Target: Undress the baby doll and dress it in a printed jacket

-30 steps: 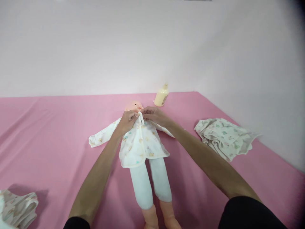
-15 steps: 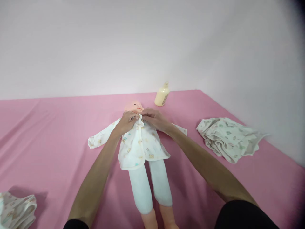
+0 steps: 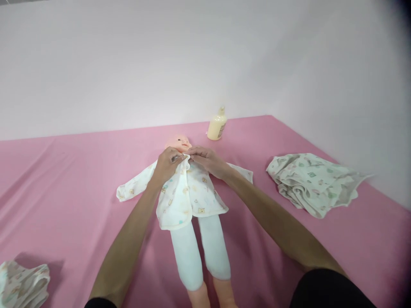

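A baby doll point(image 3: 179, 142) lies on its back, its feet toward me. It wears a white printed baby jacket point(image 3: 175, 205) with long sleeves, over white cloth-covered legs point(image 3: 186, 252). At the neck, my left hand point(image 3: 168, 164) pinches one front edge of the jacket, fingers closed. My right hand point(image 3: 207, 160) grips the other edge of the collar, close beside it. The two edges come together between my fingertips, and a small fold stands up there. Any fastener at that spot is hidden by my fingers.
A pale yellow pump bottle point(image 3: 217, 125) stands behind the doll's head. Crumpled printed cloth point(image 3: 316, 182) lies to the right, and another printed cloth point(image 3: 24, 284) at the lower left. A pink sheet point(image 3: 64, 192) covers the surface, with a white wall behind.
My view has shifted slightly. Both hands stay at the jacket's collar, with only small finger movement; the doll and cloths lie as before.
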Available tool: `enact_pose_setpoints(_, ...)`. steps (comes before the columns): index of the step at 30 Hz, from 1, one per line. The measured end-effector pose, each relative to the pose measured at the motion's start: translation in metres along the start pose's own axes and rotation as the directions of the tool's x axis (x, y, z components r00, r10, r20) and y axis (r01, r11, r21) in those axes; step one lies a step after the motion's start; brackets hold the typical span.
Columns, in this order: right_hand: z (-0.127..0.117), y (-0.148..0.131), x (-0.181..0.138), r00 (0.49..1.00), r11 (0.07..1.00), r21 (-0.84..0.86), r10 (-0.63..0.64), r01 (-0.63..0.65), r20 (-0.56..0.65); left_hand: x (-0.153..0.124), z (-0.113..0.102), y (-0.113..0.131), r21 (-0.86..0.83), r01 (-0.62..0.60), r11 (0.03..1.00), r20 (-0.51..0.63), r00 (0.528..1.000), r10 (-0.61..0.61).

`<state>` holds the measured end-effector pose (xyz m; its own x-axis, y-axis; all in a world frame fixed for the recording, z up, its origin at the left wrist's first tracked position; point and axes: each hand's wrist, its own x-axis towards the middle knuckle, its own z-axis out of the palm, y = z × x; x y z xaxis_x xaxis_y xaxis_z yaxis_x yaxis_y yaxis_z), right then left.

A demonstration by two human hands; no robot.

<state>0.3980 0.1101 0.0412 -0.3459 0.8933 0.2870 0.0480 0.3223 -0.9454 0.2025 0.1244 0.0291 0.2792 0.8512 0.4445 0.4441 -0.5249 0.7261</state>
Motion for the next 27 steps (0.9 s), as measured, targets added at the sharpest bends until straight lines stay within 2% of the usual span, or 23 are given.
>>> enact_pose_setpoints(4, -0.001, 0.002, -0.001, 0.999, 0.996, 0.078, 0.045, -0.044, -0.007, -0.001, 0.002, 0.001, -0.011, 0.001, 1.000, -0.073, 0.997, -0.002)
enact_pose_setpoints(10, -0.002, 0.006, -0.001, 0.997, 0.989, 0.129, 0.070, -0.066, -0.024, -0.002, 0.000, 0.001, 0.056, -0.120, 0.991, -0.005, 0.993, 0.120)
enact_pose_setpoints(17, -0.002, 0.008, -0.002, 0.994, 0.986, 0.149, 0.091, -0.081, -0.064, -0.003, 0.000, 0.004, 0.182, -0.228, 0.957, 0.016, 0.973, 0.229)
enact_pose_setpoints(23, 0.005, 0.007, -0.004, 0.987, 0.974, 0.206, 0.120, -0.095, -0.110, -0.005, 0.002, 0.007, 0.226, -0.250, 0.942, 0.021, 0.968, 0.251)
enact_pose_setpoints(27, 0.012, 0.006, -0.005, 0.987, 0.989, 0.126, 0.091, -0.074, -0.136, -0.005, 0.003, 0.008, 0.218, -0.238, 0.947, 0.015, 0.971, 0.240)
